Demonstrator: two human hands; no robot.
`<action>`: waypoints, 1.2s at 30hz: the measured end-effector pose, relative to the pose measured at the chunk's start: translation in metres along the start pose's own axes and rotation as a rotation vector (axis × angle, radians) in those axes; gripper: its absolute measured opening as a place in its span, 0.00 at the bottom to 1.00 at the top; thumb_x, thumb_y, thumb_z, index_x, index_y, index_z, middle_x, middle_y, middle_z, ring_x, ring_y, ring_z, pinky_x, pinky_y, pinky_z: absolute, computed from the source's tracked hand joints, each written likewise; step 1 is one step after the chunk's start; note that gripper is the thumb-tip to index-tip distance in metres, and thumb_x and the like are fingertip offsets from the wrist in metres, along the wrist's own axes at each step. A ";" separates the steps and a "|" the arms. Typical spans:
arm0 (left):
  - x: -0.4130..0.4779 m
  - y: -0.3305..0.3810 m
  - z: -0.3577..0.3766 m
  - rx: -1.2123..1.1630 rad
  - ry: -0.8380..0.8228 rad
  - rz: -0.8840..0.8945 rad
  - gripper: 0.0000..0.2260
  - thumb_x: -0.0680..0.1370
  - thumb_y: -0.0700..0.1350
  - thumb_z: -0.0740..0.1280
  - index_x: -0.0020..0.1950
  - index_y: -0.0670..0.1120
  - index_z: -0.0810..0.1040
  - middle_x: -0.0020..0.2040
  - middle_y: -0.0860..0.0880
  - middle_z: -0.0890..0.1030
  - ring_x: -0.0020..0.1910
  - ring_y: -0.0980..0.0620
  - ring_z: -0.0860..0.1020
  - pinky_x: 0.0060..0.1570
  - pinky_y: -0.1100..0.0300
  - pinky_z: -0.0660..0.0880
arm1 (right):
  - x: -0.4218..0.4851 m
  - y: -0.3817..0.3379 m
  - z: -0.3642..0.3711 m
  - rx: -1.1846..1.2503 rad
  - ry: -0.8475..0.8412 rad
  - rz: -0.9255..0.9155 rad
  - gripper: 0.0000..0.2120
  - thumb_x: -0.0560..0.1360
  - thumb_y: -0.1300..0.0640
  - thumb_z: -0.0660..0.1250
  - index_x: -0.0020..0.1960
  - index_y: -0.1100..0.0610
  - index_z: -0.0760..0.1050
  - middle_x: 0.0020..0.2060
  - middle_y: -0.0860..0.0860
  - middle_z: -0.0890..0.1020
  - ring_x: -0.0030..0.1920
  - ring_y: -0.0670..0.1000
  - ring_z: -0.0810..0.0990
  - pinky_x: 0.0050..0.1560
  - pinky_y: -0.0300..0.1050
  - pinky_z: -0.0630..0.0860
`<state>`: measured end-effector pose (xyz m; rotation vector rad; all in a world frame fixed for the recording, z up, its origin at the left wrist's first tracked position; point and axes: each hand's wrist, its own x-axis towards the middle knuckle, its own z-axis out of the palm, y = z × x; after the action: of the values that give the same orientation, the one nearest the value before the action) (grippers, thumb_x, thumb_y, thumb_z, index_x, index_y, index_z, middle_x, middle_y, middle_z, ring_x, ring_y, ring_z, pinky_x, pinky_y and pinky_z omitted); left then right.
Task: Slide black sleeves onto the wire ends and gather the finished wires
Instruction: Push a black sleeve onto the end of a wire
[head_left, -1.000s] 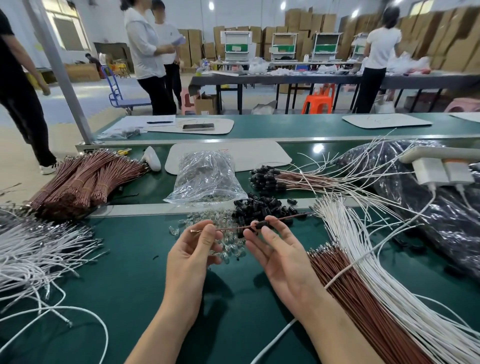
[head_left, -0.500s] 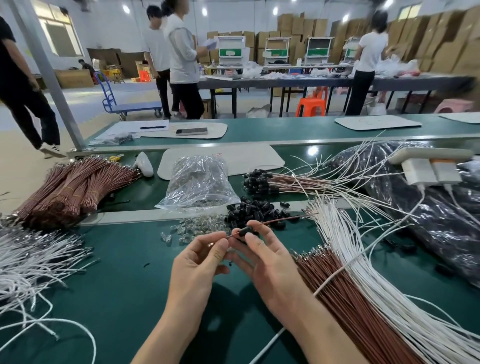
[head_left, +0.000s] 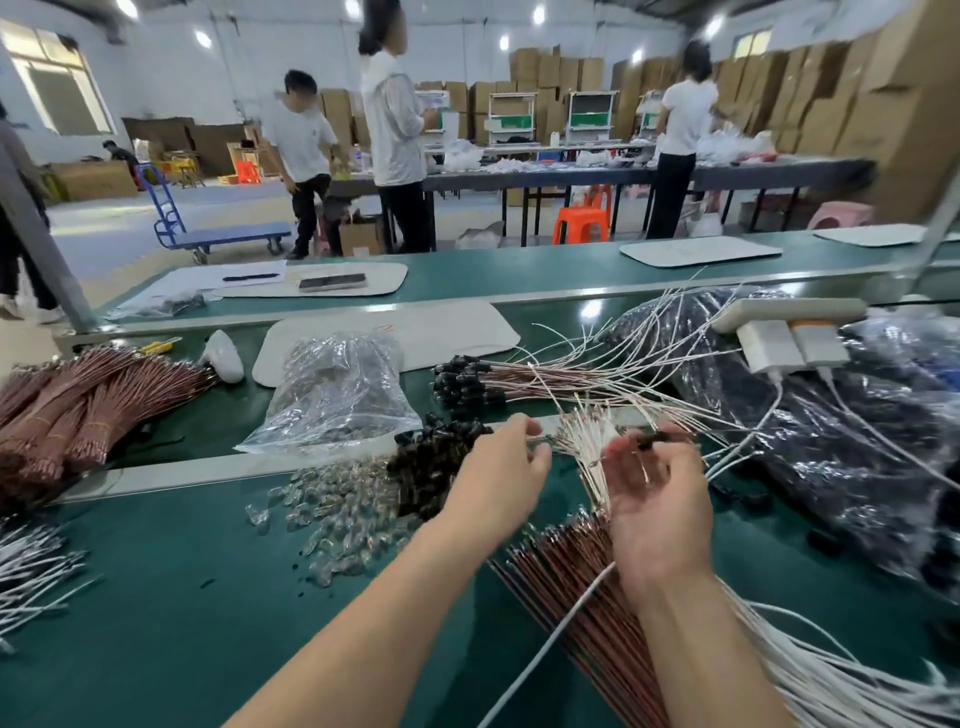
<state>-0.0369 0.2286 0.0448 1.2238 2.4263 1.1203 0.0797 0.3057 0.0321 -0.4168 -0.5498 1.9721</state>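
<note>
Starting at the fingers (head_left: 621, 460) of the right hand (head_left: 660, 514), which is turned palm-up, a thin wire (head_left: 685, 439) is pinched at their tips. A short black sleeve (head_left: 652, 441) is seated on it just where it is gripped. The left hand (head_left: 498, 473) is held at nine o'clock of the right one, back upward. Its fingers (head_left: 527, 428) are stretched towards the fanned ends of a sheaf of white wires (head_left: 587, 452). Whether anything is nipped between them cannot be told, the spot being blurred.

The white sheaf is spread between the two hands. Under the right wrist a dense bundle of red-brown wires (head_left: 566, 587) is laid on the green counter (head_left: 156, 597). At nine o'clock of the left hand a heap of loose black sleeves (head_left: 436, 462) is piled, touching a scatter of small clear plastic pieces (head_left: 337, 514) at its seven o'clock.

At twelve o'clock of the hands a bunch of finished wires (head_left: 519, 382) capped with black sleeves is gathered, with a crumpled clear plastic bag (head_left: 337, 389) beside it at nine o'clock. At three o'clock a large dark plastic bag (head_left: 831, 447) is heaped, and a white power strip (head_left: 779, 312) with two chargers is set above it.
</note>
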 end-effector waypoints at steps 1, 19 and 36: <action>0.008 0.003 0.005 0.090 0.003 0.016 0.14 0.85 0.49 0.60 0.69 0.49 0.71 0.49 0.47 0.83 0.39 0.49 0.80 0.41 0.54 0.76 | 0.001 0.001 -0.002 0.019 0.003 0.021 0.08 0.79 0.66 0.60 0.55 0.58 0.75 0.47 0.57 0.79 0.41 0.51 0.81 0.44 0.44 0.81; 0.038 0.018 0.020 0.196 0.001 0.059 0.15 0.84 0.53 0.60 0.52 0.44 0.78 0.47 0.46 0.82 0.41 0.44 0.82 0.43 0.48 0.81 | 0.007 0.002 -0.003 -0.071 0.071 0.040 0.09 0.80 0.65 0.59 0.56 0.56 0.75 0.41 0.53 0.82 0.40 0.51 0.82 0.47 0.46 0.81; 0.060 0.055 -0.025 -0.376 0.252 0.018 0.08 0.85 0.45 0.60 0.47 0.48 0.75 0.44 0.48 0.82 0.36 0.55 0.80 0.33 0.65 0.75 | 0.000 0.000 -0.003 -0.087 -0.028 0.094 0.10 0.80 0.66 0.58 0.55 0.58 0.75 0.40 0.53 0.81 0.39 0.50 0.80 0.47 0.45 0.80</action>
<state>-0.0544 0.2806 0.1097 1.0381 2.2225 1.7307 0.0811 0.3059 0.0296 -0.4778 -0.6460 2.0514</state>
